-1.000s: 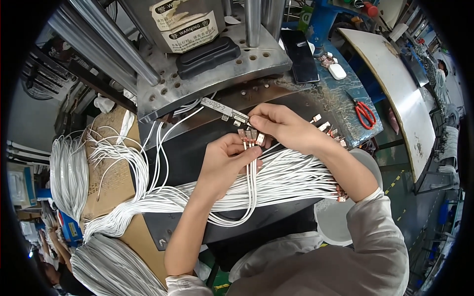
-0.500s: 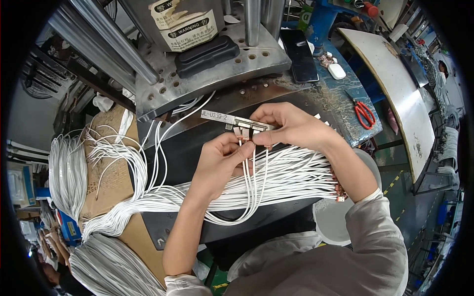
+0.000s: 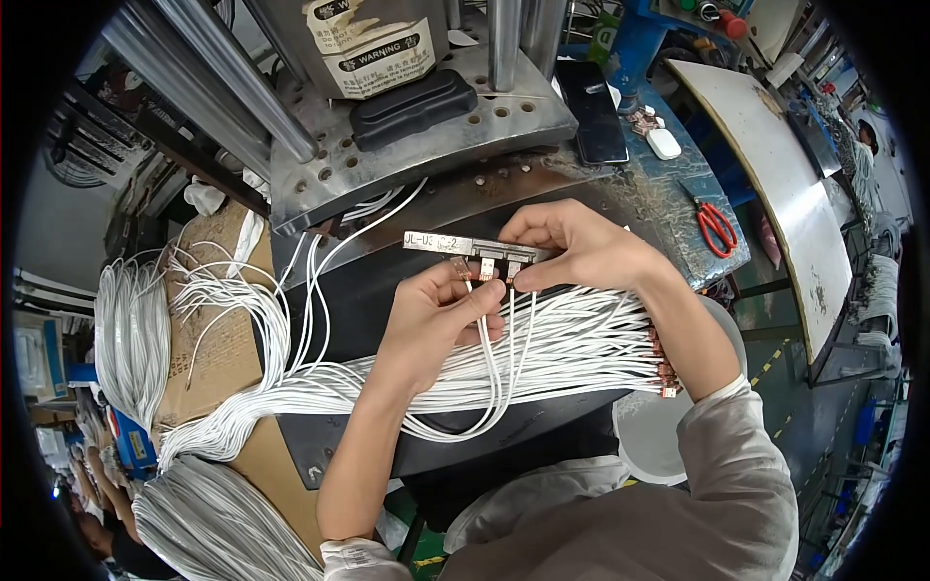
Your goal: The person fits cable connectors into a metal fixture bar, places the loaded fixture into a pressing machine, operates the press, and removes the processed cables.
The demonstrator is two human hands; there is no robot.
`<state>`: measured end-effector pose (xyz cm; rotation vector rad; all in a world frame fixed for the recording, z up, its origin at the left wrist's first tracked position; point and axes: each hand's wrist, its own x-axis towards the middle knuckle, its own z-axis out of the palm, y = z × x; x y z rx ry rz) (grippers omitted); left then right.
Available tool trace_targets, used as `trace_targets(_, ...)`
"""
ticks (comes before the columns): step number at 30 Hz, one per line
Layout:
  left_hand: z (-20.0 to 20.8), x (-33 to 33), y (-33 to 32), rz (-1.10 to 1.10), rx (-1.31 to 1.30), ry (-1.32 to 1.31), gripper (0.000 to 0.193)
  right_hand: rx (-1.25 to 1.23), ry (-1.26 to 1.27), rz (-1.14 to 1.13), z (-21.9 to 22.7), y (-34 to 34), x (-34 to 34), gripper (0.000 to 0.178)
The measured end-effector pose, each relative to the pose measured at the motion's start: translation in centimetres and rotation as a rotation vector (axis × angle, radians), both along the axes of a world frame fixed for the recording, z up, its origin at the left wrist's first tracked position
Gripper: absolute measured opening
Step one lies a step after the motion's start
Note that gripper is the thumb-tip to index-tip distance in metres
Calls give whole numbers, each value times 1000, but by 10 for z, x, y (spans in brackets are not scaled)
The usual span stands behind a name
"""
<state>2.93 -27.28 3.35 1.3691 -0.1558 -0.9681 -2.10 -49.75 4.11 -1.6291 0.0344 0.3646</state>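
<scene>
1 bar [image 3: 438,243] — clear of plate edge [image 3: 436,155]

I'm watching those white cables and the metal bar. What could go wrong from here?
Connector slipping: the left hand has more than one connector bunched at its fingertips, so one might twist or drop.
Misalignment: the right hand holds the metal bar in the air, so a tilt could leave a plug crooked.
Snagging: the held cables loop across the larger cable bundle and may catch on it.
</scene>
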Motion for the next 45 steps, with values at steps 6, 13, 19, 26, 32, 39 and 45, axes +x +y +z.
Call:
trace_targets(6,1,3,5,-66,33,-26,34,-64,-25,-109,7,6,0,34)
trace_targets(13,2,3,5,-102,68,-22,37,-40,-51,-186,2,5,2,34)
trace_targets(19,0,3,3,-94,1,2,38,-47,-37,-129,1,2,2,34)
trace_targets(26,0,15,2,-32,322,-450,33,-507,-235,45,-10,-25,40,35)
trace_targets(32,-14,20,15,130,333,-692,33,-643,-377,71,-7,3,45,38)
trace_targets(39,-10,18,9,147,343,-756,32,-801,-539,48,-16,3,34,38)
trace_targets(45,-10,17,7,256,386,-1125,21,-1042,-583,46,4,-47,0,34)
